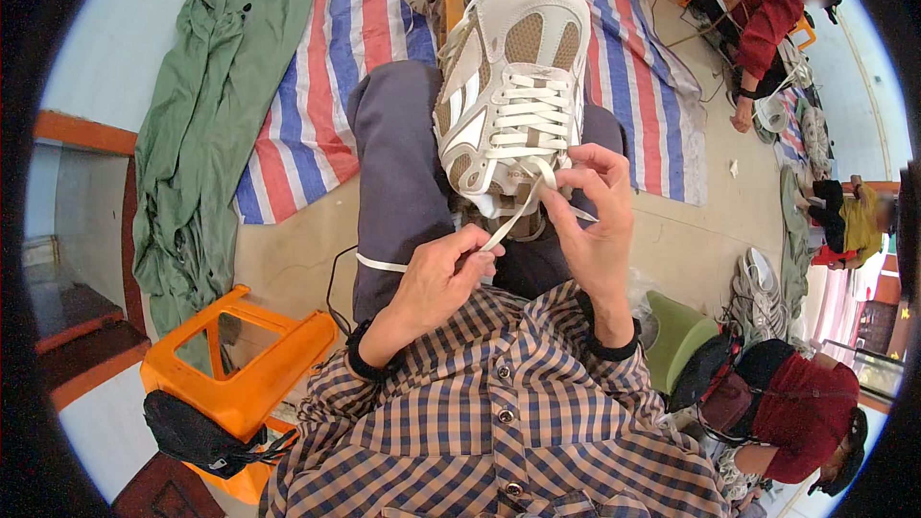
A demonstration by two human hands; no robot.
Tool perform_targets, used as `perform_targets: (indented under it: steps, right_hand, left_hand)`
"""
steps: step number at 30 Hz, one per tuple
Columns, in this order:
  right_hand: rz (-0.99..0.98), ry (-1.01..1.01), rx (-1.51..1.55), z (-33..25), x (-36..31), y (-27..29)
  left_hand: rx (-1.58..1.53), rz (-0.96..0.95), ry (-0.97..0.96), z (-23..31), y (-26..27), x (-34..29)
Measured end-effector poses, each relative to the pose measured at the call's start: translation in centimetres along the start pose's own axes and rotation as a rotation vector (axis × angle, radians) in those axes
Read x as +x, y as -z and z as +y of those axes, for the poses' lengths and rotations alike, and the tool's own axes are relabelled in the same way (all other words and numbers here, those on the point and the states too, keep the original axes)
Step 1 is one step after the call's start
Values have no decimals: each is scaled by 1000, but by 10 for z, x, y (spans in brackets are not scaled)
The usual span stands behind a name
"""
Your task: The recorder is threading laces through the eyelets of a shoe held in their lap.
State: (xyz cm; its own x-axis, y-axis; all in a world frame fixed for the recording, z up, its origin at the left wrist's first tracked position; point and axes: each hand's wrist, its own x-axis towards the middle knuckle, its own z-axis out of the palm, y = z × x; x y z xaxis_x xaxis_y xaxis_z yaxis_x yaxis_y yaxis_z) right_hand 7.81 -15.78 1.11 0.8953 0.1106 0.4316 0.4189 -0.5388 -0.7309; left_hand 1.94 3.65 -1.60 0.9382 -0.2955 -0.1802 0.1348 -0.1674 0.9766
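A white and tan sneaker [513,86] rests in front of me between my knees, its toe pointing away. Cream laces [531,120] cross its tongue in several rows. My left hand [443,269] pinches one flat shoelace [519,215] below the shoe's collar, and that lace's loose end trails left over my thigh. At the collar's right side, my right hand [597,216] has thumb and index finger closed on the lace where it loops near the top eyelets. A short lace tip shows beside the right fingers.
A striped red, white and blue sheet [317,86] covers the floor ahead, with a green cloth [216,134] at left. An orange stool [240,355] bearing a black bag [197,432] stands lower left. A green stool [676,341], more sneakers [758,297] and several people are at right.
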Motion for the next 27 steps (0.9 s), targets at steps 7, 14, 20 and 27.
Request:
perform_targets:
  steps: [7,14,20,27]
  right_hand:
    - [-90,-28,-3,-10,0,12]
    - [113,-130,55,8,3,11]
    - [104,-283,166,5,12,14]
    - [132,-217,362,-9,23,16]
  left_hand:
    - [-2,3,-7,-1,0,0]
    - [-43,7,-28,-2,0,1]
    - [-92,-38,42,5,6,-2]
    - [-142,-37,17,11,8,-2]
